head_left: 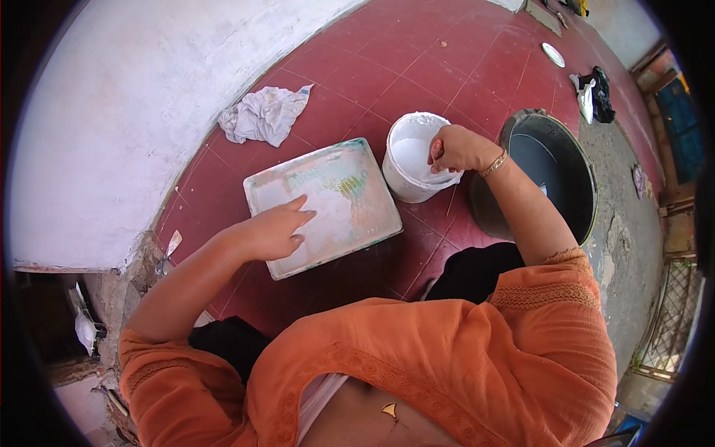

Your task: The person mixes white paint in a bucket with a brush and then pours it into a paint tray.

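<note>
My left hand is over the near left part of a shallow rectangular paint tray, its fingers apart and nothing in them. White paint and green and tan stains cover the tray, which has a ribbed patch toward its far right. To the right of it stands a white bucket with white paint inside. My right hand is curled closed above this bucket's right rim. A small reddish end shows at its fingers; what they hold is mostly hidden.
A large dark tub with grey liquid stands right of the bucket. A crumpled white cloth lies by the white wall. Farther right are a white lid-like disc and black and white plastic bags. The floor is red tile.
</note>
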